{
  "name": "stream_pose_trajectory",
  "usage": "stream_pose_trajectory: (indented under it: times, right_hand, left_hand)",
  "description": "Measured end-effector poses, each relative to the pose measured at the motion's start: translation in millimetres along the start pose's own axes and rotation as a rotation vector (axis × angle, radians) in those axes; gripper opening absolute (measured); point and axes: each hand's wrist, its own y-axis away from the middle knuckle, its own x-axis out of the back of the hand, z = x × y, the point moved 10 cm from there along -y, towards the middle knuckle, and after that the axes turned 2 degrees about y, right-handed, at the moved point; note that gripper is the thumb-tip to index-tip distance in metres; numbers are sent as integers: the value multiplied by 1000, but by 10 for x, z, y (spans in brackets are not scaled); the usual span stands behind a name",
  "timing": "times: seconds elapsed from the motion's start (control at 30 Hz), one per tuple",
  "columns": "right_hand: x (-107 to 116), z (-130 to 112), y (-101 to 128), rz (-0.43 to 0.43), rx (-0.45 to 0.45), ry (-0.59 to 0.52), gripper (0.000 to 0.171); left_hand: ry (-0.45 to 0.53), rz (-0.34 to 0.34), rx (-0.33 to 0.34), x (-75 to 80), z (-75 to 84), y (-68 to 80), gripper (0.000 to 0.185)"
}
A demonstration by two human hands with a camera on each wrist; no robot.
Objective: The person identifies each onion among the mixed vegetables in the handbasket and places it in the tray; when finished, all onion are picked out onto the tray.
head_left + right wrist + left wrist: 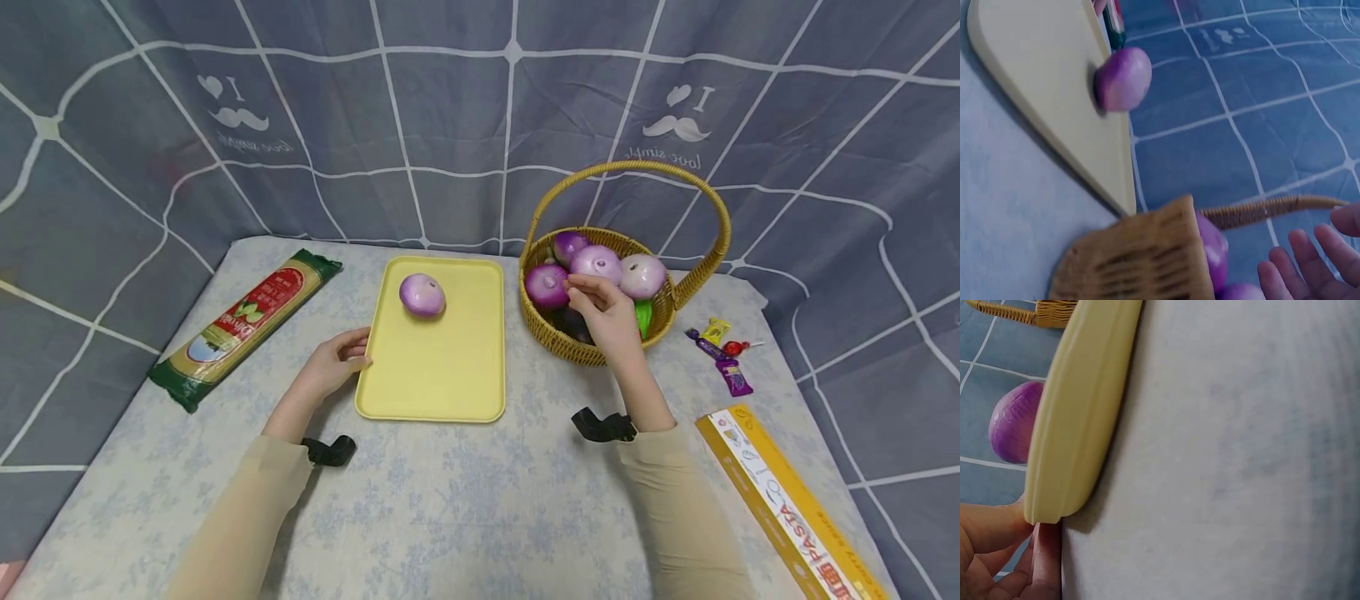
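My left hand (pixel 333 365) pinches the left rim of a yellow tray (pixel 438 375). In the left wrist view, the thumb lies at the rim and fingers (pixel 1046 556) reach beneath it. One purple onion (pixel 423 296) rests on the tray's upper left. Over the front of a wicker basket (pixel 551 337), my right hand (pixel 611 315) holds nothing. Its fingers (pixel 1300 247) are loosely bent, apart from the onions in the right wrist view. Inside the basket are several purple onions (pixel 596 262), something green (pixel 643 317) and a dark item (pixel 573 323), partly hidden by the hand.
A green-and-red packet (pixel 247 325) lies left of the tray. Small wrapped candies (pixel 723 350) and a red lollipop (pixel 735 347) lie right of the basket. A yellow pasta box (pixel 787 508) is at the front right. The basket's tall handle (pixel 637 167) arches above it, before a grey-blue curtain (pixel 465 108).
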Motion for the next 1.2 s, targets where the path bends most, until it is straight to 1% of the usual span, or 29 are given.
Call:
stream_pose_trajectory:
  times: [0.13, 0.23, 0.33, 0.43, 0.5, 0.63, 0.77, 0.87, 0.97, 1.07, 1.2]
  right_hand:
    - [235, 24, -12, 65, 2, 59, 32]
    - [371, 32, -38, 104, 1, 108, 33]
    - [471, 49, -85, 129, -7, 119, 35]
    - [523, 66, -131, 129, -25, 106, 39]
    - [539, 68, -158, 121, -28, 112, 42]
    - [553, 70, -215, 108, -25, 166, 50]
    - [526, 112, -293, 88, -14, 221, 64]
    - [494, 141, -356, 85, 12, 293, 73]
    - [467, 149, -398, 97, 32, 386, 79]
    - [444, 162, -418, 103, 22, 450, 82]
    - [387, 198, -443, 77, -19, 516, 87]
  left_hand:
    - [-3, 5, 5, 7, 0, -5, 56]
    - [-3, 6, 7, 6, -3, -7, 56]
    - [-6, 5, 3, 7, -5, -8, 56]
    - [-8, -1, 2, 5, -21, -6, 57]
    - [-10, -4, 0, 2, -30, -6, 57]
    - [3, -8, -2, 2, -37, -8, 57]
    - [11, -7, -4, 3, -20, -4, 57]
    - [8, -6, -2, -2, -10, -1, 57]
    - [1, -4, 1, -10, -6, 3, 57]
    - [-3, -1, 4, -10, -8, 3, 57]
    - [-2, 1, 5, 2, -10, -4, 57]
